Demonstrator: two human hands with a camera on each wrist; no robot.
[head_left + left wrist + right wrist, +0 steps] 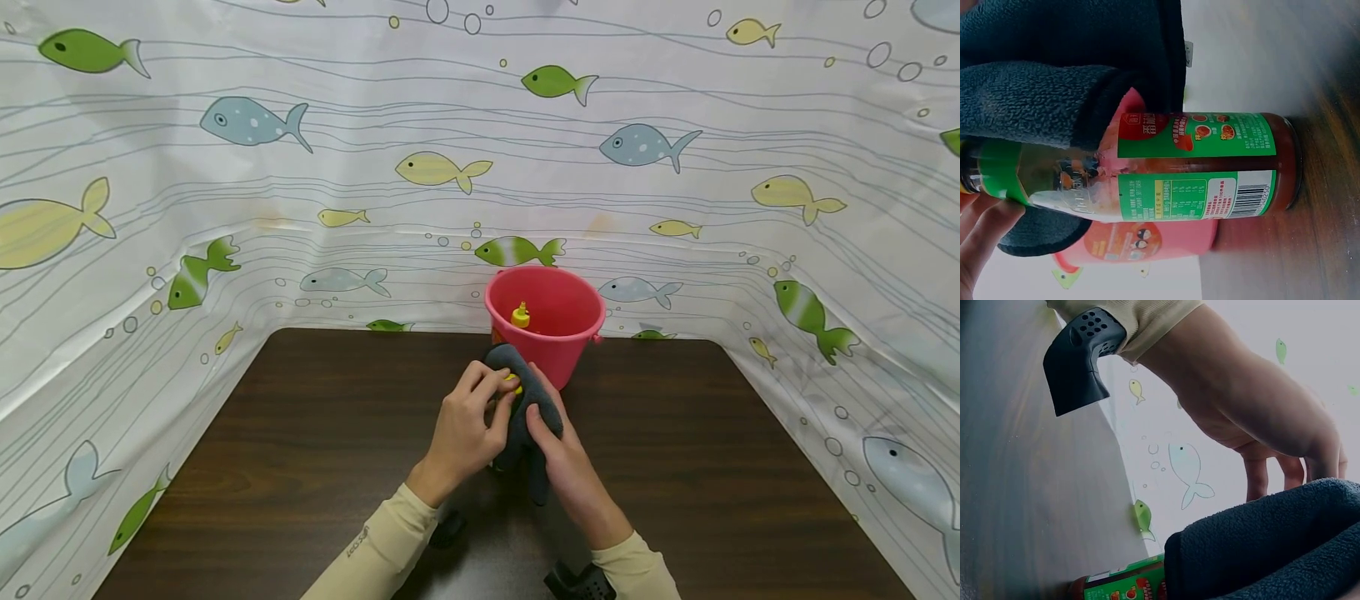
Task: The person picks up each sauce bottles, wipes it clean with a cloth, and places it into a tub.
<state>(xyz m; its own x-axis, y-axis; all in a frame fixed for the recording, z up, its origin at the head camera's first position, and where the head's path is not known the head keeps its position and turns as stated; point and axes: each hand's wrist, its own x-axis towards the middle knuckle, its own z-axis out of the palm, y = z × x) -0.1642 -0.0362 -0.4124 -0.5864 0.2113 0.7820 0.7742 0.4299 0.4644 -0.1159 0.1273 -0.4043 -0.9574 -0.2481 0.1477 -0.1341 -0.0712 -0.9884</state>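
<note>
A glass bottle of red sauce [1197,165] with green labels stands upright, its base close to the dark tabletop. My left hand [467,427] pinches the bottle's top at the yellow cap [513,383]; in the left wrist view its fingers [991,231] lie at the neck. My right hand [570,467] grips a dark grey-blue towel [542,406], thumb on the near side. The towel drapes against the upper part of the bottle and hides some of it. In the right wrist view, the bottle's lower labels show below the towel [1254,544].
A pink bucket [566,358] stands just behind the hands, with a yellow nozzle-topped thing [521,315] inside. The brown wooden table [322,433] is bordered by a white fish-patterned sheet [450,108]. A black wrist device [1075,362] sits at the right cuff.
</note>
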